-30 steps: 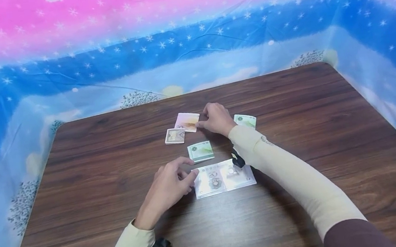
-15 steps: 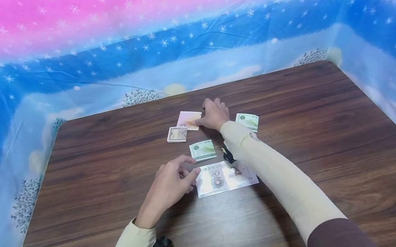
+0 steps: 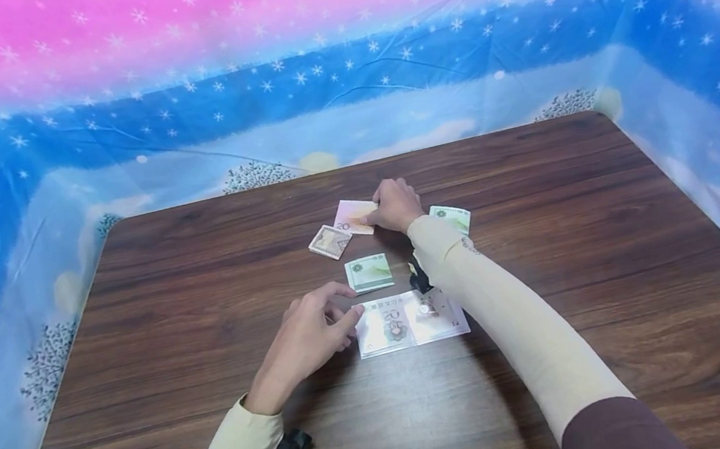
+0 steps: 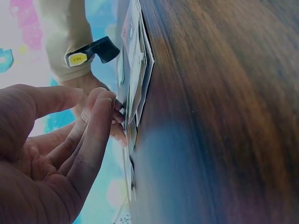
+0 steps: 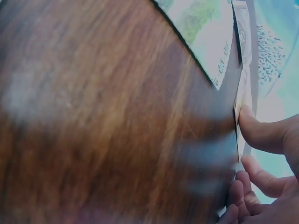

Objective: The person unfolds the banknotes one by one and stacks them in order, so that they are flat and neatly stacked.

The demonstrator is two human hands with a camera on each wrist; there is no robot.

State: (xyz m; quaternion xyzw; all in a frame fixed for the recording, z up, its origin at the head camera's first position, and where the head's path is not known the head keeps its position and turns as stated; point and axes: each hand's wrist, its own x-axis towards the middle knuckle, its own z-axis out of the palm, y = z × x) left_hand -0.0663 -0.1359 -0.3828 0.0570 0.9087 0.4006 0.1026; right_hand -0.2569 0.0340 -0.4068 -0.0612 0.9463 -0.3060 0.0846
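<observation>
My right hand (image 3: 398,205) is at a folded pinkish-orange 20 banknote (image 3: 354,216) toward the back of the table, with the thumb on its face and the index finger at its right edge. In the right wrist view the thumb (image 5: 254,133) and index finger close on that note's edge. A small brownish folded banknote (image 3: 331,242) lies against its lower left corner. My left hand (image 3: 309,335) hovers loosely curled and holds nothing. Its thumb and index tips are by the left end of a stack of flat 20 banknotes (image 3: 389,326).
A folded green banknote (image 3: 369,273) lies just behind the flat stack. Another green banknote (image 3: 451,219) sits to the right, partly behind the right sleeve. All rest on a brown wooden table (image 3: 174,300), with a printed pink and blue cloth (image 3: 236,97) around it.
The pinkish-orange note has slid slightly right with my right hand. The brownish note beside it has turned and now lies at a slant. My left hand has stayed in place.
</observation>
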